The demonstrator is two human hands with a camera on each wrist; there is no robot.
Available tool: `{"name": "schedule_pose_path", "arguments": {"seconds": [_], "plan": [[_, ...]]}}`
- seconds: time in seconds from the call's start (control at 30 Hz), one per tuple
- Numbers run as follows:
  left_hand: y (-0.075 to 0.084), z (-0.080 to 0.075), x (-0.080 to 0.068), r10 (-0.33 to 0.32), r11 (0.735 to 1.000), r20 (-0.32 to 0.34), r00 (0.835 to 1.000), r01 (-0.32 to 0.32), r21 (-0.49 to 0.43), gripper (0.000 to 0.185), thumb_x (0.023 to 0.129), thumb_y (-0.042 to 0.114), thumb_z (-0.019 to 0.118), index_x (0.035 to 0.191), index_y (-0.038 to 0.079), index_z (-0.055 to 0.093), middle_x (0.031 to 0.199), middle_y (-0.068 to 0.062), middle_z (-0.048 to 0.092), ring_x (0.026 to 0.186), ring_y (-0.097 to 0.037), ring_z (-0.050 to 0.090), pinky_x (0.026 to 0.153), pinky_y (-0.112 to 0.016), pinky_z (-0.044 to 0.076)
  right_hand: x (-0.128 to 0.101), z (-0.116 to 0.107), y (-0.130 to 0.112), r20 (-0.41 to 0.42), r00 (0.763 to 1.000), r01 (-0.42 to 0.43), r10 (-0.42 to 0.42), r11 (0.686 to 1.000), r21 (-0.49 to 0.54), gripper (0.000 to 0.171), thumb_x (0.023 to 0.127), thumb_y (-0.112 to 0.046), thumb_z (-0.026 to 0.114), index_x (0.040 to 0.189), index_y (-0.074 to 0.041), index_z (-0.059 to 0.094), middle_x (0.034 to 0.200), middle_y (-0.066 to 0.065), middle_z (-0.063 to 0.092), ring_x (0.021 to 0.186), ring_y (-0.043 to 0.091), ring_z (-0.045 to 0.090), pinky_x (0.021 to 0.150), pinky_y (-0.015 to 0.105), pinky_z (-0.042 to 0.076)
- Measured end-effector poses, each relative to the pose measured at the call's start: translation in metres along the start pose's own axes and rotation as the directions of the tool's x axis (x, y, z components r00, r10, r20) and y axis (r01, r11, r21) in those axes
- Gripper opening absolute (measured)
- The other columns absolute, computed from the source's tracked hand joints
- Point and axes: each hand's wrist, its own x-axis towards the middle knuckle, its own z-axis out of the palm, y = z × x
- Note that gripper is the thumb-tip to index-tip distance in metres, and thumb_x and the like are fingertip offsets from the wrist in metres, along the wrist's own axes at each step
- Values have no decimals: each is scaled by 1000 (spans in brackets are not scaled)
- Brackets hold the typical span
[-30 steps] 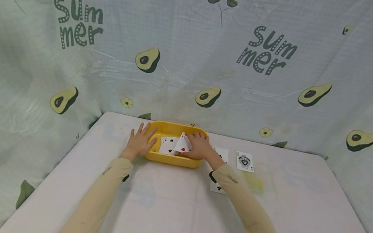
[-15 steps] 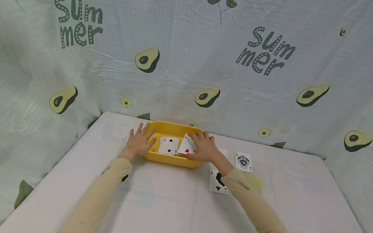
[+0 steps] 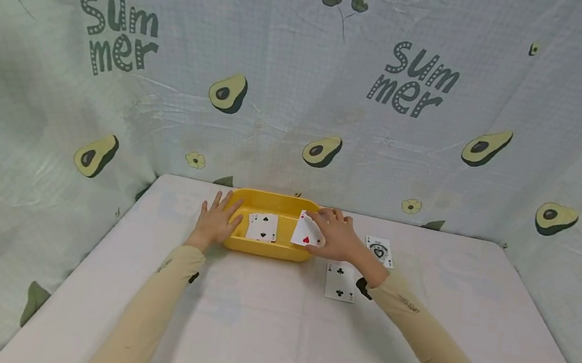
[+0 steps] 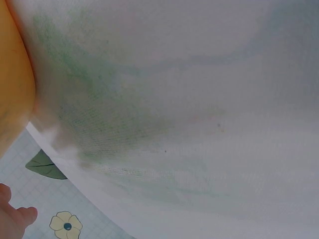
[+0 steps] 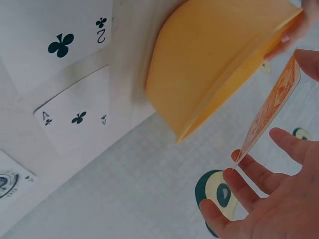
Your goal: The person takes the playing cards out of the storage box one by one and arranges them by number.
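Observation:
My right hand [image 3: 339, 240] pinches a playing card with red hearts [image 3: 307, 230] between thumb and fingers, over the right end of the yellow tray [image 3: 265, 250]. In the right wrist view, the orange-red back of this hearts card [image 5: 271, 107] shows above the level of the tray's rim. Spread fingers of my left hand [image 3: 214, 223] rest at the tray's left rim. Inside the tray lies a card with black spades [image 3: 263, 227], face up. In the left wrist view, only fingertips of the left hand [image 4: 16, 216] show at the lower left corner.
Right of the tray lie a two of clubs [image 3: 340, 283] and a card with a round black emblem [image 3: 380, 251]. An ace of clubs [image 5: 77, 118] beside them is hidden by the right hand in the head view. A printed cloth [image 3: 284, 79] hangs behind the table.
My right hand has moved right with the hearts card, from the middle of the tray to its right end. More of the two of clubs shows. The left hand stays at the rim.

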Motion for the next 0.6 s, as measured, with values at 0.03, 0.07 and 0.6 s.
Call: {"name": "schedule_pose_path", "arguments": {"seconds": [0.03, 0.07, 0.6], "plan": [[0, 0, 0, 1, 1000, -1, 1000, -1, -3, 52, 95, 40, 31, 142, 18, 25, 151, -13, 10, 138, -37, 1, 106, -62, 4, -3, -2, 2, -11, 1000, 4, -4, 1000, 2, 72, 77, -48, 61, 137, -19, 35, 136, 14, 37, 123, 35, 30, 93, 54, 30], [0, -1, -1, 1, 1000, -1, 1000, -1, -4, 52, 95, 40, 31, 142, 18, 25, 151, -13, 10, 138, -37, 1, 106, -62, 5, -6, -3, 3, -19, 1000, 3, -3, 1000, 7, 72, 76, -47, 61, 137, -19, 34, 136, 14, 36, 123, 35, 30, 93, 55, 30], [0, -1, -1, 6, 1000, -11, 1000, -6, -2, 52, 95, 39, 31, 142, 18, 26, 151, -13, 10, 138, -36, 2, 106, -62, 6, -69, -5, 31, -47, 999, -1, 0, 1000, -18, 75, 72, -42, 68, 136, -21, 35, 131, 13, 41, 118, 32, 36, 88, 53, 33]]}}
